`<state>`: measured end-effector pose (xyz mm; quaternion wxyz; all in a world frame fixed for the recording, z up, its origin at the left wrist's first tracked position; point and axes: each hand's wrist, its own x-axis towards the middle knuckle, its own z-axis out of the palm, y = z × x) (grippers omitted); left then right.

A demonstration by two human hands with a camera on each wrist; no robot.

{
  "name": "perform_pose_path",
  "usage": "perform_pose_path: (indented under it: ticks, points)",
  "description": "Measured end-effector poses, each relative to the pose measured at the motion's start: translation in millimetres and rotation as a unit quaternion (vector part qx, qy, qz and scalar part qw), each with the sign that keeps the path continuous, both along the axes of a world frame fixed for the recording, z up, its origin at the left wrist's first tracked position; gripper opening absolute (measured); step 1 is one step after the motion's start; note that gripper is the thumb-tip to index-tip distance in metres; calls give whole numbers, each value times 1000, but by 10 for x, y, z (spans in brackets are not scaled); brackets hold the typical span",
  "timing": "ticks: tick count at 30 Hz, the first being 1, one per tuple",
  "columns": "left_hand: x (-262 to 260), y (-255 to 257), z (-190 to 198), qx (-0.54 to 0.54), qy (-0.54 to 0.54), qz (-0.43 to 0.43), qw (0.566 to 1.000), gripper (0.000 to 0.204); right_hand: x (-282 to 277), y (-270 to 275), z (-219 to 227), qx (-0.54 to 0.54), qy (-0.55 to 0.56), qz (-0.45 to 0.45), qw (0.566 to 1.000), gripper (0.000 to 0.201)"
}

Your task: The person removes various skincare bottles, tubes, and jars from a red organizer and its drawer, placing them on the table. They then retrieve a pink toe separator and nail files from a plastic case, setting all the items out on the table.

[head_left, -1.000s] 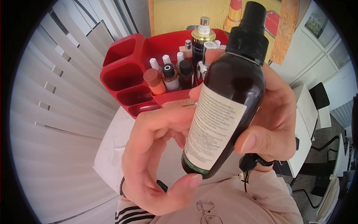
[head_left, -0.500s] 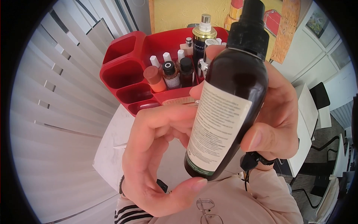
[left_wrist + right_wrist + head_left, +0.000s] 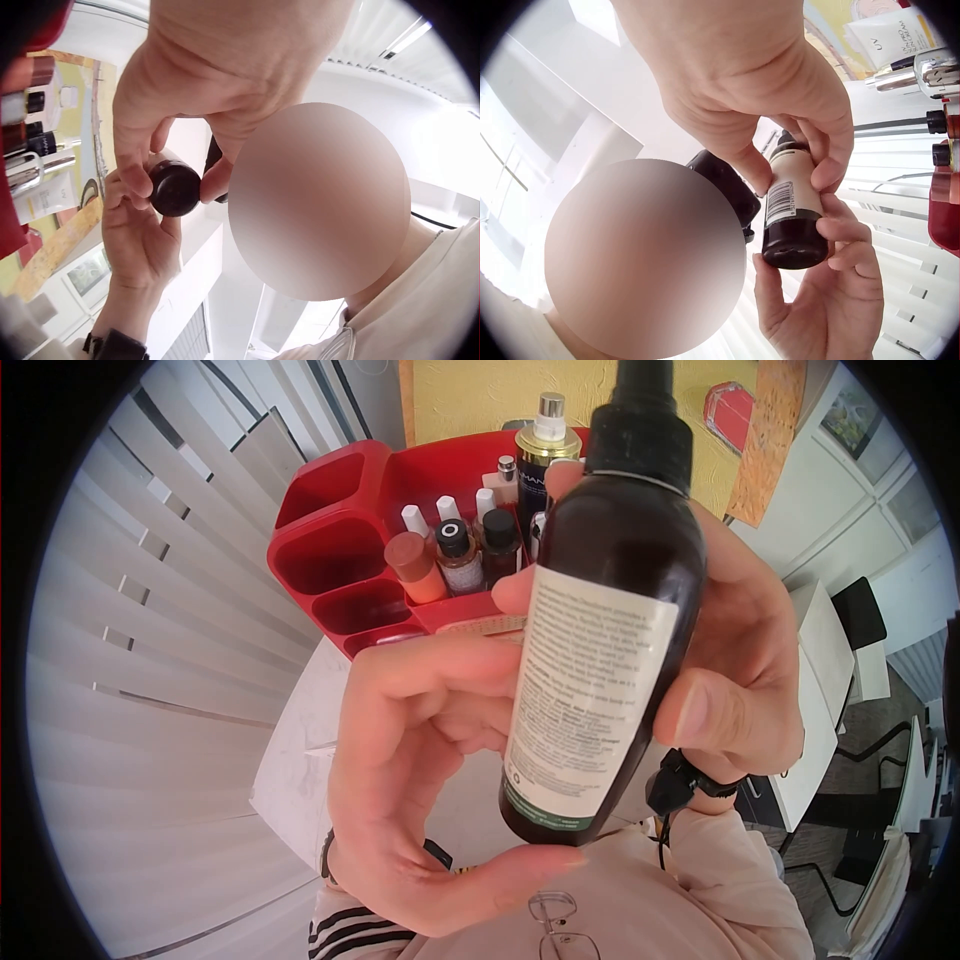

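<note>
I hold a dark brown spray bottle [image 3: 610, 560] with a black cap and a white printed label close in front of me, upright, with the label facing me. My left hand [image 3: 450, 760] cups its lower part, the thumb under the base and the fingers behind the label's edge. My right hand [image 3: 720, 680] grips the right side, its thumb on the front. In the left wrist view the round base of the bottle [image 3: 174, 188] sits between the left hand's fingers [image 3: 135, 176]. The right wrist view shows the bottle [image 3: 791, 217] and its barcode, pinched by the right hand [image 3: 795, 157].
A red organiser [image 3: 330, 540] with several compartments stands on the white table [image 3: 300, 750] beyond the hands. It holds several small bottles [image 3: 460, 555] and a tall gold-capped bottle [image 3: 542, 455]. Vertical blinds [image 3: 150, 660] fill the left. A yellow picture hangs behind.
The bottle has come up and a little left, so its cap now meets the frame's top. My left thumb has slid further under the base. Both hands still hold it.
</note>
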<state>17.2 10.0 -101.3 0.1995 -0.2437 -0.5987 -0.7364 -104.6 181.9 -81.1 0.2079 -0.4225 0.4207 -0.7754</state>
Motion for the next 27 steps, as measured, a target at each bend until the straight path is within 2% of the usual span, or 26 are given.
perform_pose_path:
  ticks: [3,5,12,25,27]
  points:
    - [2,-11,3,-4,5,-18,1000,98,3,-6,107,31,24,5,999,91]
    - [14,19,-1,4,3,14,1000,103,-19,7,103,31,20,18,999,89]
    - [-4,23,7,-1,9,16,1000,106,14,2,121,40,8,21,999,84]
    - [-6,-9,7,-19,7,22,1000,113,32,-17,107,42,-20,32,998,83]
    - [-10,-8,8,-22,6,25,999,114,34,-21,89,15,-13,15,1000,82]
